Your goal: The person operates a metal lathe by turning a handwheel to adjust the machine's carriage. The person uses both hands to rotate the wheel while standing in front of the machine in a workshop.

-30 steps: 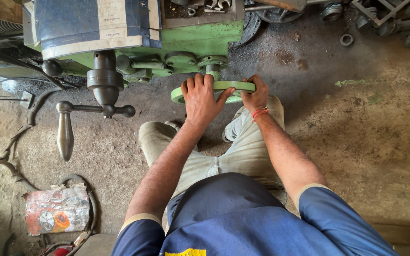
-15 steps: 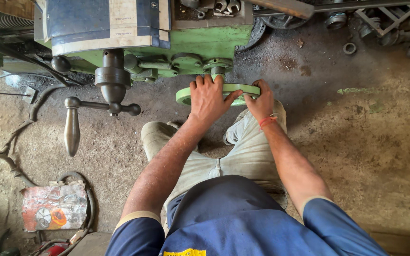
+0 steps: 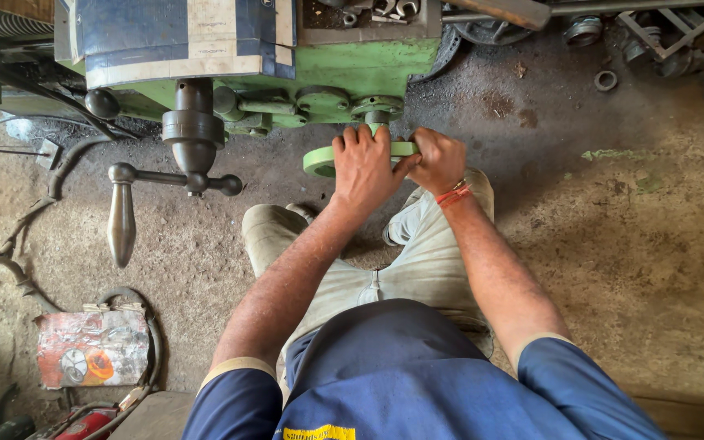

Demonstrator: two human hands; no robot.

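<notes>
Gripping the green handwheel point(image 3: 319, 159) (both hands), crank handle point(image 3: 121, 218) nearby.

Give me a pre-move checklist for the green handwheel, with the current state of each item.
1. Left hand on the green handwheel: ok, fingers draped over the rim.
2. Right hand on the wheel: ok, closed at its right edge.
3. Crank lever apart from both hands: ok, it hangs well to the left.
4. Knees clear of the wheel: cannot tell, they sit directly beneath it.
5. Loose rings on the floor: ok, far from the feet.
</notes>
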